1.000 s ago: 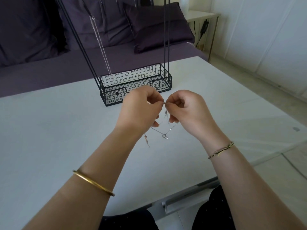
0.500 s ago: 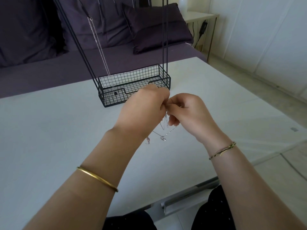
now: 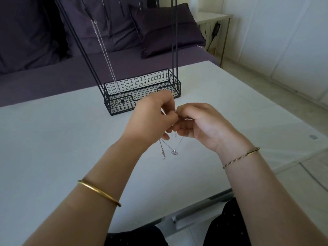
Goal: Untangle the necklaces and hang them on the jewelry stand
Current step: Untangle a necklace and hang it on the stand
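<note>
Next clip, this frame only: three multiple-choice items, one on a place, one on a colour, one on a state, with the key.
1. Where is the heart pendant? A. on the sofa B. dangling on its chain over the table C. on the floor
2. What colour is the wire basket of the jewelry stand? A. black B. white C. gold
3. What are the left hand and right hand doing? A. resting flat B. both pinching the tangled necklaces C. lifting a cushion
Key: 1 B, it hangs below the grip; 2 A, dark wire; 3 B, fingertips meet on the chains.
</note>
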Motion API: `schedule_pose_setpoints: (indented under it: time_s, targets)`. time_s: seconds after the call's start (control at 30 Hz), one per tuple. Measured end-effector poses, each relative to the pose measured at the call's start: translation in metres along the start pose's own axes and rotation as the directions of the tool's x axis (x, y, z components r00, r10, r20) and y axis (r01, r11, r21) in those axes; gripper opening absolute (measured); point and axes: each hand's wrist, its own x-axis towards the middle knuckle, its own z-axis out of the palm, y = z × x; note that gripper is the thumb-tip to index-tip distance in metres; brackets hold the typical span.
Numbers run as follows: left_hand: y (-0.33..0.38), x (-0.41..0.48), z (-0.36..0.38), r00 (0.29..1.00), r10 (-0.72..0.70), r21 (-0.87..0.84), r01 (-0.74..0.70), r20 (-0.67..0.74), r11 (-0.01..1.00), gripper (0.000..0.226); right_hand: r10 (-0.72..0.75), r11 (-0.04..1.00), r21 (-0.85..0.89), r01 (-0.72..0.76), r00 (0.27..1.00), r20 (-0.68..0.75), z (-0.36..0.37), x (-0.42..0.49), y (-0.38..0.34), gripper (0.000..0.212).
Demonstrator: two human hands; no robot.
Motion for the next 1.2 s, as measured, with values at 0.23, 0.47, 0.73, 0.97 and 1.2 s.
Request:
schedule_pose_setpoints:
  time_s: [0.23,0.47,0.73,0.97,1.2]
  targets:
    - [-0.002,-0.002,-0.005,0.998,-0.011,-0.033,0.013,0.065,0.999,0.013,-0.053,0.994,-0.091,0.063,0.993,0.103,-0.005,-0.003,-0.003,0.02]
    - [0.0,0.0,-0.004,0.997,0.026,0.017,-0.028,0.077,0.999,0.011,-0.096,0.983,-0.15,0.107,0.992,0.079,-0.004,-0.003,-0.004,0.018]
    - [0.002,0.0,-0.004,0.996,0.02,0.006,-0.02,0.088,1.0,0.014,-0.167,0.923,-0.339,0.183,0.983,0.076,-0.006,-0.004,-0.005,0.012]
    - [0.0,-0.001,-0.009,0.989,-0.087,-0.183,0.108,0.116,0.977,0.014,-0.187,0.879,-0.432,0.203,0.979,0.081,-0.007,-0.004,-0.005,0.015]
    - [0.002,-0.006,-0.01,0.991,-0.019,0.042,0.013,0.136,0.999,0.02,-0.311,0.697,-0.664,0.271,0.948,0.06,-0.005,-0.004,-0.006,0.004]
